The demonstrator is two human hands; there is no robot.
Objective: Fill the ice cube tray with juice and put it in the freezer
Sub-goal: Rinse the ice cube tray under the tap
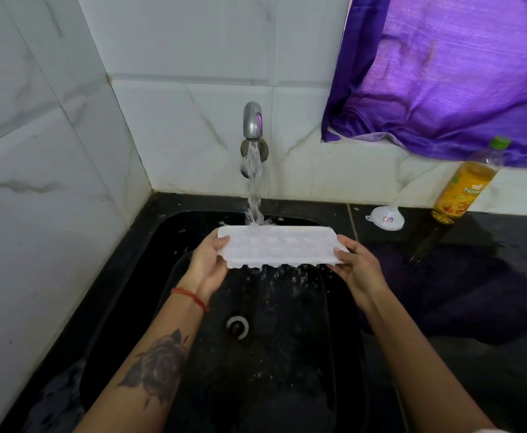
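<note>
A white ice cube tray (279, 246) is held level over the black sink (162, 245), under running water from the metal tap (252, 121). My left hand (207, 264) grips the tray's left end. My right hand (357, 265) grips its right end, thumb on top. Water hits the tray's far edge and drips off the near edge into the sink. A juice bottle (465, 187) with a yellow label and green cap stands on the counter at the right, and a small white funnel (387, 217) lies beside it.
The black counter (474, 292) to the right of the sink is wet. The sink drain (238, 327) lies below the tray. White tiled walls close in the left and back. A purple curtain (459, 73) hangs at the upper right, just above the bottle.
</note>
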